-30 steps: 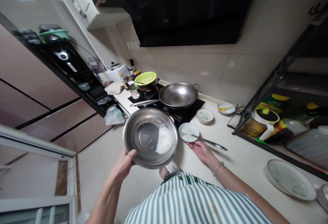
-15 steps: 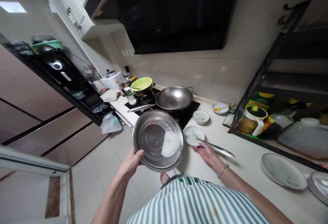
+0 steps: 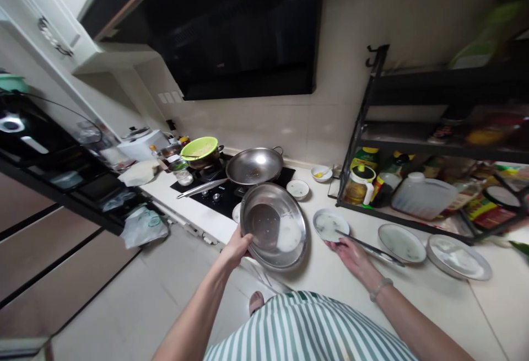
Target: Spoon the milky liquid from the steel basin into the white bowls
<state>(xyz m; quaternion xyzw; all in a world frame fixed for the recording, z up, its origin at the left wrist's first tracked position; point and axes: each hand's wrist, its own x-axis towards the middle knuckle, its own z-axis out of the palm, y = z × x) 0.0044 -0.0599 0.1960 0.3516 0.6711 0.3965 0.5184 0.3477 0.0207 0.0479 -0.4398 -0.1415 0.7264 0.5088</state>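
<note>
My left hand grips the near left rim of a wide stainless steel basin. The basin is tilted in front of me, with a pale bright patch on its right inner side. My right hand has its fingers at the near rim of a small white dish with cloudy liquid and green bits. A long metal-handled utensil rests with one end in the dish, its handle passing over my right hand; its head is hidden in the liquid.
A steel wok sits on the black hob, beside a lime-green colander. Small bowls stand behind the dish. Larger plates lie right. A black rack holds bottles.
The view has turned to the right. My right hand and the dish have moved right, away from the basin. The basin remains in my left hand and looks more tilted.
</note>
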